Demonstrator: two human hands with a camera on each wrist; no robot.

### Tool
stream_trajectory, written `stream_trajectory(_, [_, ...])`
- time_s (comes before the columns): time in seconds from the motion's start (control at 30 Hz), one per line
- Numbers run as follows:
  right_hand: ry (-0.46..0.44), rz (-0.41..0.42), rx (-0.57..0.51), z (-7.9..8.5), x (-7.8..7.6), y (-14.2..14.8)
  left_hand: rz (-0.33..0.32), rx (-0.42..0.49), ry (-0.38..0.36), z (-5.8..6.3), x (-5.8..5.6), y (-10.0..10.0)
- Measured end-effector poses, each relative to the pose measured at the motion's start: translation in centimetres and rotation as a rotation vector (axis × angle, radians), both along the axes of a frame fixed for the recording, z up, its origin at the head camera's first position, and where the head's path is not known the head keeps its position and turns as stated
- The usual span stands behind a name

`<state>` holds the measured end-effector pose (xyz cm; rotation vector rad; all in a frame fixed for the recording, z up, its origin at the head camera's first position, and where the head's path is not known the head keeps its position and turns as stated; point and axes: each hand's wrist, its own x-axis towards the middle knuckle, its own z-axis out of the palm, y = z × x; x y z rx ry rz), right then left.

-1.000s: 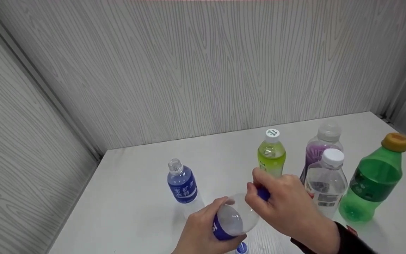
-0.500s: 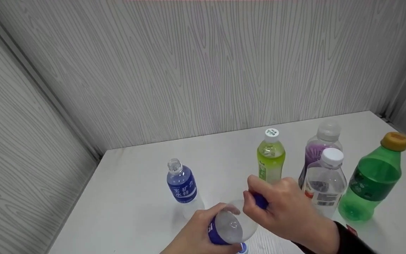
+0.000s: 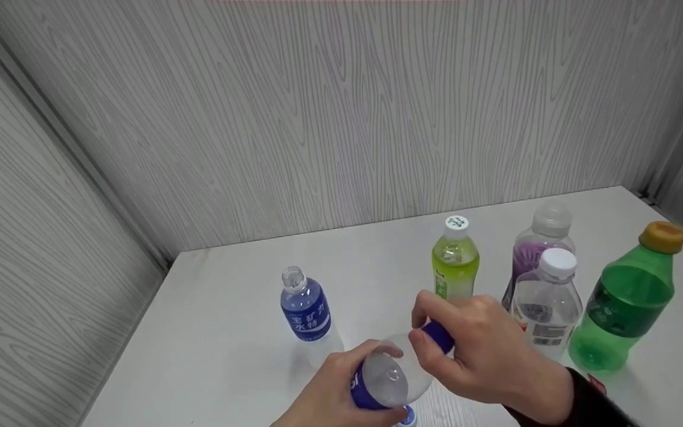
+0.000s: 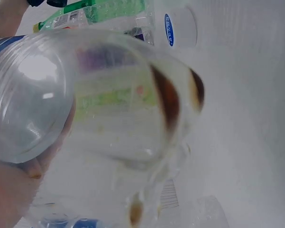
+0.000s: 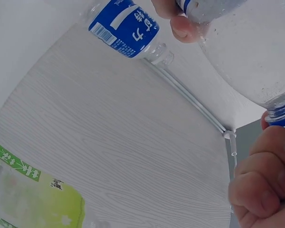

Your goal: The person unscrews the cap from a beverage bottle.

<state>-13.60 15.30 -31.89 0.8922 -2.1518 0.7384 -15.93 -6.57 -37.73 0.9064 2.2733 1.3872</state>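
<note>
Right hand [image 3: 478, 347] has its fingers [image 3: 436, 307] pinched round the blue cap [image 3: 440, 336], while the left hand [image 3: 338, 388] grips the clear bottle [image 3: 418, 373] down by its label. The bottle's tilted between the two, long axis slanting from the left hand up toward the right, so the right one's got the cap end. Uncapped blue-labelled bottle [image 3: 306, 314] stands just left, lime drink [image 3: 455, 261] behind the right hand, big green bottle [image 3: 629, 305] farther right, all on the white surface [image 3: 229, 308].
</note>
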Motion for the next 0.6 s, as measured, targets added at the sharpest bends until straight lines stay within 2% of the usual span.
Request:
stream_trajectory(0.17, [-0.102, -0.156, 0.0, 0.1, 0.1, -0.2, 0.144, -0.076, 0.198, -0.5, 0.1, 0.2])
stream_trajectory(0.33, [-0.261, -0.269, 0.0, 0.1, 0.1, -0.7, 0.283, -0.161, 0.406, -0.9, 0.3, 0.5])
stream_trajectory(0.47, [-0.309, -0.32, 0.008, 0.0, -0.1, -0.9, 0.328, -0.203, 0.536, -1.1, 0.5, 0.7])
stream_trajectory(0.6, [-0.287, -0.308, -0.001, -0.1, -0.2, -1.0, 0.32, -0.188, 0.555, -1.1, 0.5, 0.7])
